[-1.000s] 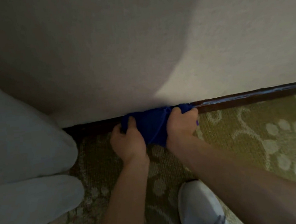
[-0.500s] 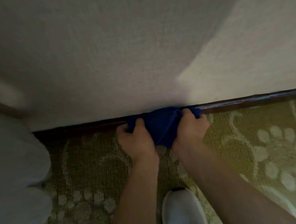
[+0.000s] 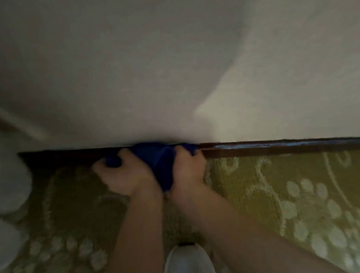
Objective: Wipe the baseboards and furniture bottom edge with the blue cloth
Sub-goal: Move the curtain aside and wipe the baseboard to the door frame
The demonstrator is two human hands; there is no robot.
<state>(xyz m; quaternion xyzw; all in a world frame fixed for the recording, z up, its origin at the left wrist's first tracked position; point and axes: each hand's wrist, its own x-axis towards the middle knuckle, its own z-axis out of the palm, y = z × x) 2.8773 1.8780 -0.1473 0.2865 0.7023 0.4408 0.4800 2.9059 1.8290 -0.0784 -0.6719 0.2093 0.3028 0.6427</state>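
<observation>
Blue cloth (image 3: 160,167): soft, light, bunches easily; left hand (image 3: 126,174) and right hand (image 3: 186,171) each grip an end, frame centre, pressing it to baseboard (image 3: 285,146)

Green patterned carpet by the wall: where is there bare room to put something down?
Bare green patterned carpet lies right of the right hand, below the dark wooden baseboard. Crowded: both hands, the left hand too, grip the blue cloth; white shoe below.
</observation>
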